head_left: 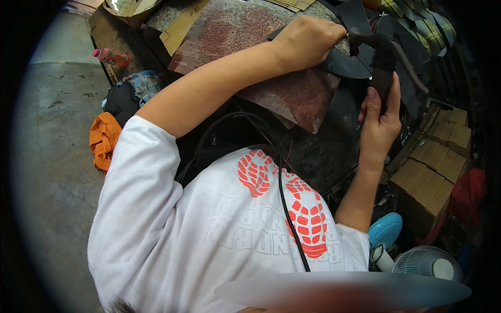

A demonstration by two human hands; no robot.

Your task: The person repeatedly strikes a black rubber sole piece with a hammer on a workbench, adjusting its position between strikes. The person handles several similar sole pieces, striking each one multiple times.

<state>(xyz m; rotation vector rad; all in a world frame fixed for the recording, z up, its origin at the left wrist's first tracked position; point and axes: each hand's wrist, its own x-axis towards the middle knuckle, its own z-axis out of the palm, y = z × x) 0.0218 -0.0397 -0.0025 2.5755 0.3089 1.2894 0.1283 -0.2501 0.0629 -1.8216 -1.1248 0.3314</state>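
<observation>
My left hand is closed at the top, above a black sheet piece. Its fingertips meet the end of a dark thing with a long curved arm; what they pinch there is hidden. From below, my right hand grips the dark, handle-like lower part of that thing, thumb on one side and fingers on the other. Its exact kind does not show. Beneath my left forearm lies a worn reddish-brown board, and another speckled piece sticks out toward me.
Small cardboard boxes are stacked at the right, near a fan and a blue round thing. Black and yellowish curved pieces crowd the far right. A pink bottle and orange cloth are at the left. A black cable crosses my shirt.
</observation>
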